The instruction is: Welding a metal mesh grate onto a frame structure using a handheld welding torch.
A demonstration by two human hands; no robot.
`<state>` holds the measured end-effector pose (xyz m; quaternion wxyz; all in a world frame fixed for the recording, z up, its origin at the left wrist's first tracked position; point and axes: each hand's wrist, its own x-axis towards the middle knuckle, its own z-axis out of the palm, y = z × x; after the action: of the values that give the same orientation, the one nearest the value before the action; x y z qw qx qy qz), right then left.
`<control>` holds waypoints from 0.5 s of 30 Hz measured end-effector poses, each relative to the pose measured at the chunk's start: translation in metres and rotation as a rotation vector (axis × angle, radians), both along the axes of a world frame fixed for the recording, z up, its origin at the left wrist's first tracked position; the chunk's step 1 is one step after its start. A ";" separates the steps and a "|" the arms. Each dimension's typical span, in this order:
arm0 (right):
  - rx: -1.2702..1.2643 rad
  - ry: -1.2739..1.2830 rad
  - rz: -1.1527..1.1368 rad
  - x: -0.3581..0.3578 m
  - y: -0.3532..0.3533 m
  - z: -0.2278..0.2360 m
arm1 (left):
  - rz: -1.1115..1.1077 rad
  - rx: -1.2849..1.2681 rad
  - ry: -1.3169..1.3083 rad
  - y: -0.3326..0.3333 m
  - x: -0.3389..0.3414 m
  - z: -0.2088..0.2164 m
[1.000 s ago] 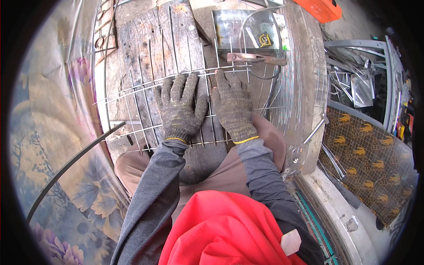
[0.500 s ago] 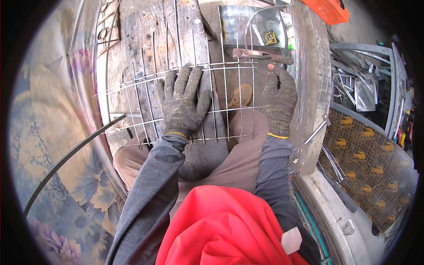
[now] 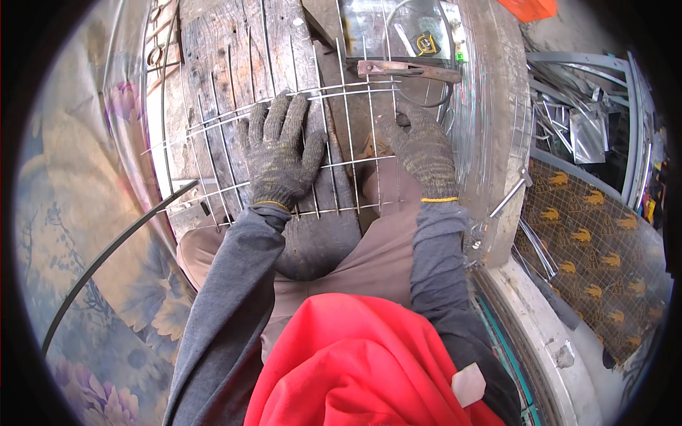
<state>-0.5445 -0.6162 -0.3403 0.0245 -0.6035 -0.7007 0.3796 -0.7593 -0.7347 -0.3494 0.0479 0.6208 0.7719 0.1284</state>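
A grid of thin metal rods [image 3: 347,91] lies across a scorched, worn wooden plank [image 3: 213,42] and reaches past its right edge. My left hand [image 3: 280,153], in a grey knitted glove, rests flat on the grid with its fingers spread over the rods. At the grid's right end, my gloved right hand [image 3: 424,150] has its thumb and forefinger curled together around an upright rod; the exact contact is partly hidden. Just beyond that hand lies a rusty clamp-like tool [image 3: 408,69] with a long handle.
A tape measure [image 3: 425,44] sits on a metal sheet [image 3: 352,25] at the back. Metal offcuts [image 3: 586,131] and a patterned dark board [image 3: 590,234] lie at right. A floral sheet [image 3: 106,248] covers the left side, crossed by a dark bar [image 3: 106,248].
My right hand has shifted left and slightly nearer, from beside the clamp-like tool to the grid's end rod. My left hand stays flat on the grid. The whole view has shifted slightly.
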 end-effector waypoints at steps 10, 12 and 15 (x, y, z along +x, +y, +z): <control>0.219 0.088 -0.194 -0.006 0.009 -0.018 | 0.006 -0.004 0.004 0.001 0.001 0.002; 0.189 0.066 -0.195 -0.007 0.013 -0.020 | -0.001 0.001 0.007 0.000 0.002 0.004; 0.150 0.015 -0.193 -0.007 0.018 -0.024 | 0.003 0.026 0.013 -0.001 -0.001 -0.002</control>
<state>-0.5513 -0.5978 -0.3642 0.1113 -0.6617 -0.6656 0.3267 -0.7604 -0.7361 -0.3512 0.0346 0.6212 0.7713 0.1341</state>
